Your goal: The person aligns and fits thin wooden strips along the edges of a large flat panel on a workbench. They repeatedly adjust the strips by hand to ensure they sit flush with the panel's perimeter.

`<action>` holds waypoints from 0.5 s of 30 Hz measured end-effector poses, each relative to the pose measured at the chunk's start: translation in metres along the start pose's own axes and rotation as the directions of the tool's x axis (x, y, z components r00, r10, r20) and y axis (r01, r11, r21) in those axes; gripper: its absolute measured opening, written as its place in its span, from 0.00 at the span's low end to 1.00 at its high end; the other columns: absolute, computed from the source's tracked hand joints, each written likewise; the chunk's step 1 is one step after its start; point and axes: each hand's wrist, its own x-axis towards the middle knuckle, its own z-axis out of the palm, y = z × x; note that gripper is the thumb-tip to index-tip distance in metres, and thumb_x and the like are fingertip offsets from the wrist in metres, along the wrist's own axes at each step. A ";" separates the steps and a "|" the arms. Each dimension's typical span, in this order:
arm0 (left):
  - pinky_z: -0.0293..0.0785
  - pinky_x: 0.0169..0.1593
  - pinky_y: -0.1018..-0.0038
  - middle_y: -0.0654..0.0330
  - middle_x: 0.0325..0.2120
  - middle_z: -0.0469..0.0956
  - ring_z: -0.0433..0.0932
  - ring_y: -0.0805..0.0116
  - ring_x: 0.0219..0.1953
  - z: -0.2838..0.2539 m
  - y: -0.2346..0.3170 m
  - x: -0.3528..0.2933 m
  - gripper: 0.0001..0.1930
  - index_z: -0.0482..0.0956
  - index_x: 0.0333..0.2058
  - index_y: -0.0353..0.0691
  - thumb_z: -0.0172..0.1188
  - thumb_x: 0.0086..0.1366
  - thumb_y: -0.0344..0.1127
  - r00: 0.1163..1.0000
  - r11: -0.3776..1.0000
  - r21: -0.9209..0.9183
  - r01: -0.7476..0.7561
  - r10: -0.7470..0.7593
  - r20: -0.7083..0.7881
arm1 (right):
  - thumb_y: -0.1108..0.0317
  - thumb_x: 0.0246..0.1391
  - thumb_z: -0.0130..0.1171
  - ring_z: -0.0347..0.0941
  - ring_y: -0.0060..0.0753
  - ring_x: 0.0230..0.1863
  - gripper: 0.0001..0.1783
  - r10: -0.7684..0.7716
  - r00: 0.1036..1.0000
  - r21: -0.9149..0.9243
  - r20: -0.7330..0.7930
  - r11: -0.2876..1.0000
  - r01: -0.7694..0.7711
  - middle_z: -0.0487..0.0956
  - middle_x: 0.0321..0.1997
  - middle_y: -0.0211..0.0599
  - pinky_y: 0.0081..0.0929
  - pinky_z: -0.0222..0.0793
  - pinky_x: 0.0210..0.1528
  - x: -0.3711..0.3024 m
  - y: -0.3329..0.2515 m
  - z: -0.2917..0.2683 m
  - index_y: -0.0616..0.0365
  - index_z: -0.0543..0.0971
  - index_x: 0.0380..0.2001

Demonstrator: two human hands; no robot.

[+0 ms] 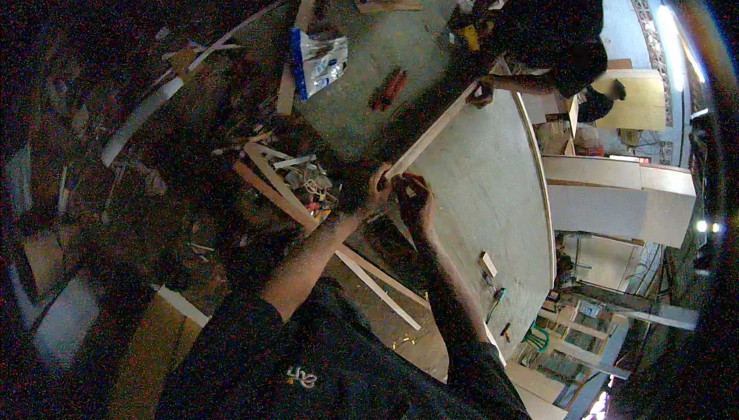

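Observation:
A long pale wooden strip [433,133] stands along the edge of a large grey panel [485,181]. My left hand [379,186] is closed round the near end of this strip. Just right of it, my right hand [416,198] is held over the panel's near corner with its fingers curled in a pinch. What those fingers hold, if anything, is too dark and small to tell. At the strip's far end, another person's hand [481,93] grips the wood.
Red-handled pliers [394,87] and a blue and silver packet [322,62] lie on a second grey panel. A small wood block [489,264] and a green-handled screwdriver [499,295] rest on the nearer panel. Offcuts [281,189] and tangled cord [312,187] litter the dark floor at left.

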 end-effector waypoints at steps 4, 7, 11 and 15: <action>0.71 0.53 0.62 0.49 0.48 0.77 0.76 0.55 0.50 -0.003 0.013 0.006 0.18 0.74 0.52 0.37 0.57 0.64 0.35 0.999 0.989 -0.143 0.028 -0.033 -0.037 | 0.64 0.57 0.62 0.78 0.40 0.46 0.09 -0.090 0.989 -0.549 0.116 0.824 0.139 0.82 0.43 0.41 0.32 0.71 0.49 -0.001 -0.010 -0.004 0.56 0.84 0.37; 0.71 0.54 0.62 0.48 0.48 0.77 0.76 0.55 0.50 0.005 -0.004 0.001 0.18 0.74 0.52 0.37 0.57 0.64 0.34 0.997 0.997 0.013 0.076 -0.076 0.012 | 0.65 0.53 0.62 0.78 0.41 0.44 0.09 -0.092 0.995 -0.135 0.043 0.986 0.097 0.82 0.42 0.42 0.34 0.72 0.48 -0.002 -0.008 -0.005 0.56 0.84 0.37; 0.70 0.55 0.62 0.47 0.47 0.77 0.76 0.53 0.51 0.039 -0.038 -0.002 0.18 0.73 0.51 0.35 0.59 0.64 0.34 0.989 0.976 -0.217 -0.012 -0.021 -0.149 | 0.69 0.50 0.63 0.78 0.43 0.43 0.10 -0.165 0.986 -0.187 0.037 0.968 0.169 0.82 0.42 0.42 0.34 0.73 0.48 0.002 0.009 -0.003 0.55 0.84 0.37; 0.70 0.55 0.62 0.47 0.48 0.77 0.76 0.52 0.52 0.052 -0.052 -0.005 0.19 0.73 0.51 0.34 0.59 0.63 0.34 0.956 0.985 -0.101 -0.138 0.105 -0.275 | 0.65 0.47 0.63 0.77 0.47 0.45 0.13 -0.201 0.977 -0.282 0.068 0.936 0.212 0.82 0.44 0.41 0.40 0.73 0.48 0.004 0.022 -0.005 0.51 0.84 0.39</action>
